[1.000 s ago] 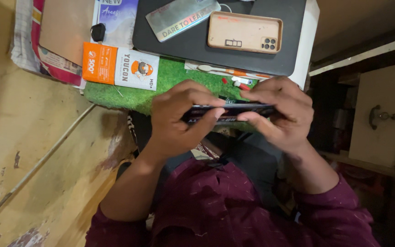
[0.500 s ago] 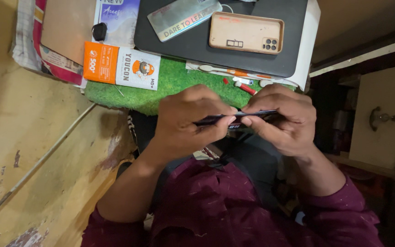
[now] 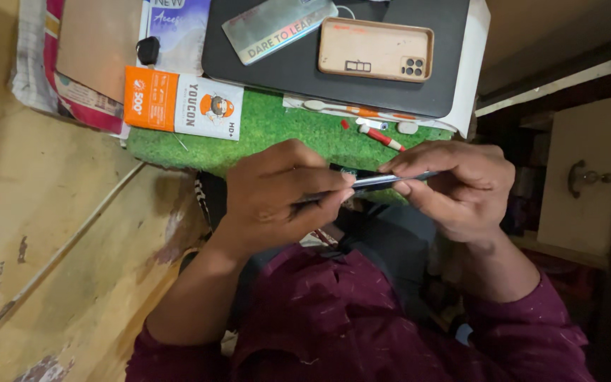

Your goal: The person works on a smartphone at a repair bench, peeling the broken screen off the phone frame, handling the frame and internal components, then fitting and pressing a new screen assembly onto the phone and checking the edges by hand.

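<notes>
Both of my hands hold a thin dark phone (image 3: 383,181) edge-on above the green mat (image 3: 284,134). My left hand (image 3: 277,194) pinches its left end between thumb and fingers. My right hand (image 3: 461,187) grips the right end, with fingers curled over the top edge. Only the phone's narrow side shows, so its face is hidden.
On the mat's far side lies a black board (image 3: 298,67) carrying a tan phone case (image 3: 376,49) and a clear wrapped case (image 3: 277,21). An orange-and-white box (image 3: 181,102) sits at the left. Small red and white tools (image 3: 379,134) lie near the board. A wooden drawer (image 3: 585,180) stands at the right.
The view has shifted slightly. My hands have turned the phone thinner toward the camera and moved a little apart along it.
</notes>
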